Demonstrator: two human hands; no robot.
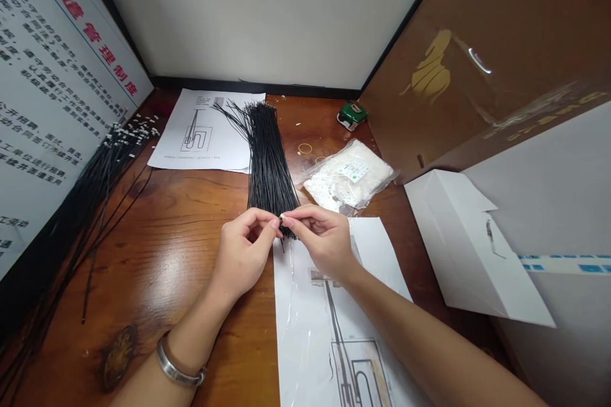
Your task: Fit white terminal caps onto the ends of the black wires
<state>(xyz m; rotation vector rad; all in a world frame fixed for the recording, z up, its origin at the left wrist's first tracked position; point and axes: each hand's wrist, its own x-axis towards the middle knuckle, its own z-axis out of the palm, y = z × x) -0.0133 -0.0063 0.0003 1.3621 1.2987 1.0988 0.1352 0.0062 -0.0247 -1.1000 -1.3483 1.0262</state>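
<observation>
Just above the near end of a bundle of black wires point(270, 159), both hands meet fingertip to fingertip. My left hand point(245, 248) is closed in a pinch on a black wire, most of which is hidden by the fingers and the bundle behind. Between the thumb and fingers of my right hand point(322, 238) is a tiny white connector point(281, 217), touching the wire's end. Whether the wire sits inside it, I cannot tell. A clear bag of white connectors point(351, 175) lies open just beyond my right hand.
Wires with white connectors on their ends point(133, 133) lie along the left wall. Printed drawing sheets lie at the back point(205, 133) and under my right forearm point(305, 331). A green tape measure point(352, 114), yellow rubber bands point(305, 149) and a folded white card point(468, 241) are farther right.
</observation>
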